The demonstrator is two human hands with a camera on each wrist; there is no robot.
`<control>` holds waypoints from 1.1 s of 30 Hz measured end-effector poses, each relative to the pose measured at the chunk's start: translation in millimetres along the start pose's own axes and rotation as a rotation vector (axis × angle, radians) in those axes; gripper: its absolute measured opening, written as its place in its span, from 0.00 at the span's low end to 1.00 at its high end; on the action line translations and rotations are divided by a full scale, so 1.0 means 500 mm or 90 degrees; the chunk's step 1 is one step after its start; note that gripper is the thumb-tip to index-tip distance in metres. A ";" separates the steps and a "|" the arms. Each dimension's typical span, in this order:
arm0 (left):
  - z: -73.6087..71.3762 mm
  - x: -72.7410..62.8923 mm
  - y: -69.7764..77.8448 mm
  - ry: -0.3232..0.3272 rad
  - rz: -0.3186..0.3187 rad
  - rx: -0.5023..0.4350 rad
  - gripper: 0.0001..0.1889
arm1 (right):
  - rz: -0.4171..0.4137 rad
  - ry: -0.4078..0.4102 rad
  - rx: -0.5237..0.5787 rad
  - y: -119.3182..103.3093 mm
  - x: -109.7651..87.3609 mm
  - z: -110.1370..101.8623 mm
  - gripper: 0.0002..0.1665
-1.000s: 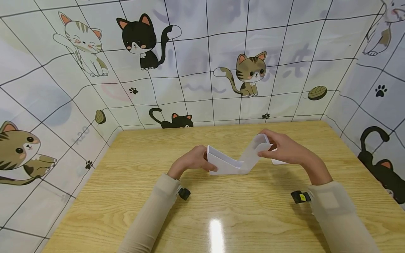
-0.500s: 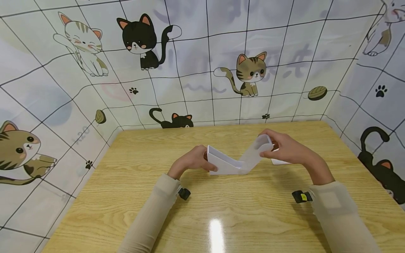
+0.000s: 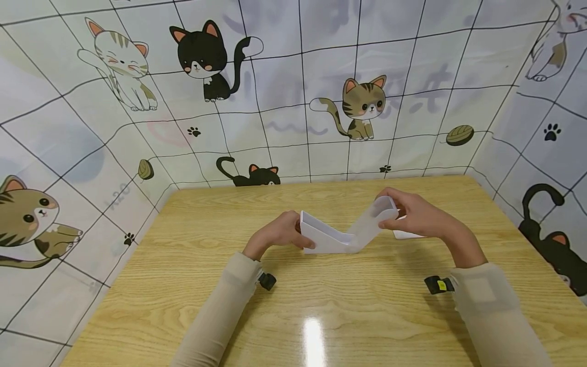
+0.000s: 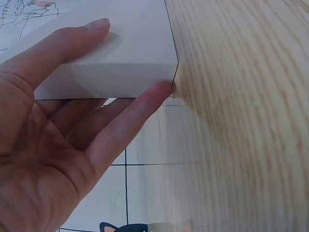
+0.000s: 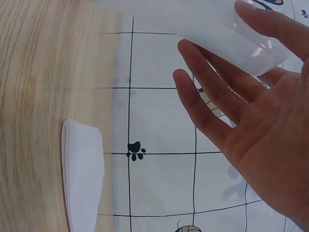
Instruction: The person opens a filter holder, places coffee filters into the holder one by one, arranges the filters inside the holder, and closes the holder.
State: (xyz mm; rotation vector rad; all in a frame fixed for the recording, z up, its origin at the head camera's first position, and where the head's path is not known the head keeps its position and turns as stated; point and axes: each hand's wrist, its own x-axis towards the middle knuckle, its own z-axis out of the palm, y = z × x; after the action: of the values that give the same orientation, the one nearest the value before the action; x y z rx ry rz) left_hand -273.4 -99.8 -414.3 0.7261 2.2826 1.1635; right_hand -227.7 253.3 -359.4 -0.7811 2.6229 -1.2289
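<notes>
A white open-topped box (image 3: 326, 243) with a slanted rim stands on the wooden table in the head view. My left hand (image 3: 281, 230) grips its left end, thumb (image 4: 87, 41) on the near face and fingers round the end. From the box's right end a translucent plastic sleeve (image 3: 364, 232) slants upward to the right. My right hand (image 3: 415, 215) pinches the sleeve's raised, open end between thumb and fingers. In the right wrist view the thumb lies over the clear plastic (image 5: 227, 43), and some fingers are behind it.
White folded sheets (image 5: 83, 179) lie on the table (image 3: 348, 306) behind the right hand. A cat-printed cloth wall (image 3: 284, 102) encloses the table at the back and sides. Small black cameras (image 3: 267, 281) sit at both wrists.
My right hand has shifted slightly to the right, taking the raised end of the plastic sleeve along. The left hand and the box have stayed still.
</notes>
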 end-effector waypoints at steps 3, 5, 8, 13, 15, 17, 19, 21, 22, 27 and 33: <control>0.000 0.000 -0.001 0.001 0.003 0.003 0.22 | 0.003 0.000 -0.007 0.000 0.000 -0.001 0.22; 0.000 0.001 -0.001 0.001 0.004 0.005 0.22 | 0.006 0.001 -0.013 0.000 -0.001 -0.002 0.22; 0.000 0.002 0.000 0.001 0.006 0.005 0.22 | 0.006 0.000 -0.012 0.002 -0.002 -0.004 0.22; 0.000 0.002 -0.001 -0.001 0.008 0.004 0.22 | 0.008 -0.007 -0.002 0.006 -0.004 -0.006 0.22; 0.000 0.001 -0.001 -0.002 0.008 0.005 0.22 | 0.010 -0.009 -0.001 0.007 -0.005 -0.007 0.22; 0.000 0.001 -0.001 -0.002 0.009 0.006 0.22 | 0.010 -0.010 0.000 0.008 -0.005 -0.008 0.22; 0.000 0.001 -0.001 -0.002 0.010 0.005 0.22 | 0.011 -0.008 -0.006 0.009 -0.005 -0.009 0.22; 0.000 0.001 -0.002 -0.002 0.010 0.005 0.22 | 0.011 -0.006 -0.014 0.010 -0.004 -0.009 0.22; 0.000 0.002 -0.002 -0.002 0.010 0.005 0.22 | 0.011 -0.004 -0.019 0.011 -0.004 -0.009 0.22; -0.001 0.002 -0.003 0.000 0.006 0.010 0.22 | 0.006 0.001 -0.033 0.013 -0.005 -0.011 0.21; -0.001 0.002 -0.003 0.001 0.003 0.008 0.22 | 0.010 0.000 -0.032 0.015 -0.006 -0.013 0.22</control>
State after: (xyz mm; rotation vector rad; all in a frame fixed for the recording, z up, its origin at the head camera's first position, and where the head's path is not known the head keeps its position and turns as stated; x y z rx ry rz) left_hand -274.7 -100.3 -415.7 0.7362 2.2936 1.1529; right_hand -230.2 263.3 -361.0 -0.7664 2.6636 -1.1626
